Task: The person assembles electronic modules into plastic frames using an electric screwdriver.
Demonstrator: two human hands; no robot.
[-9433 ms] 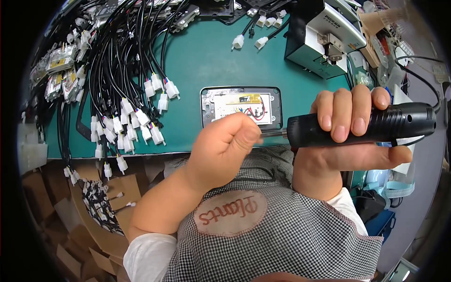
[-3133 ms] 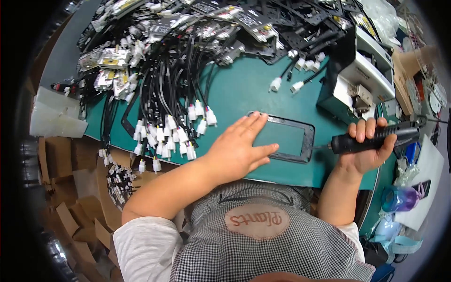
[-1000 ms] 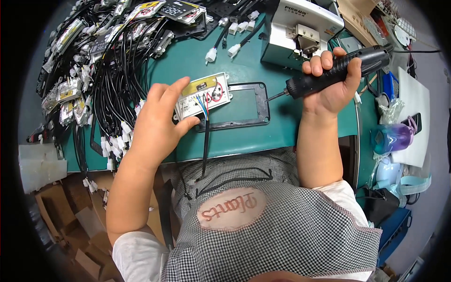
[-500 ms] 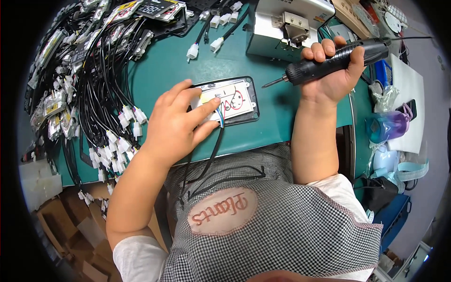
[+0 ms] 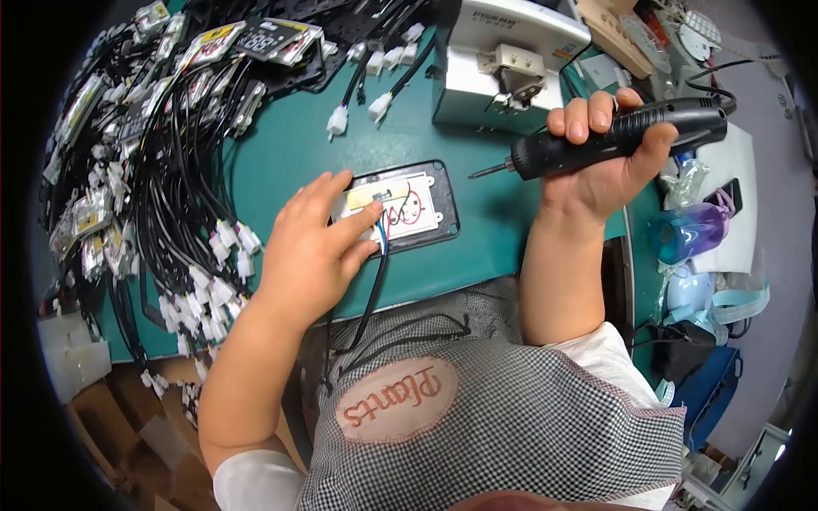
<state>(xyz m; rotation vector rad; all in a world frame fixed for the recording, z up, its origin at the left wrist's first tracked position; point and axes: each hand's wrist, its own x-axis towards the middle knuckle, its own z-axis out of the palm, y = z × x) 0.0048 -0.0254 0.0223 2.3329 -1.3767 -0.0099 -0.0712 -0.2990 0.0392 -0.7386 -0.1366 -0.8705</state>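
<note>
My right hand point(image 5: 596, 162) is wrapped round a black electric screwdriver point(image 5: 622, 138). The screwdriver is nearly level, its bit pointing left above the bench. My left hand point(image 5: 311, 238) spans the left end of a shallow black plastic case point(image 5: 446, 213), holding it on the bench. One fingertip presses on the white circuit board point(image 5: 422, 203) inside, beside a yellow strip, while the thumb lies at the near side. Thin coloured wires run from the board into a black cable point(image 5: 372, 294) that drops over the bench edge toward my apron.
Piled at the left are wired display boards point(image 5: 264, 41) and black cables with white connectors point(image 5: 223, 294). A white metal machine point(image 5: 464, 68) stands at the back. On the right are a blue-purple bottle point(image 5: 690, 230) and a phone point(image 5: 726, 196). Cardboard boxes point(image 5: 119, 426) sit below left.
The case and my left hand appear slightly lower and farther left, as the whole view has shifted. My right hand has lowered the screwdriver a little, its bit still apart from the case.
</note>
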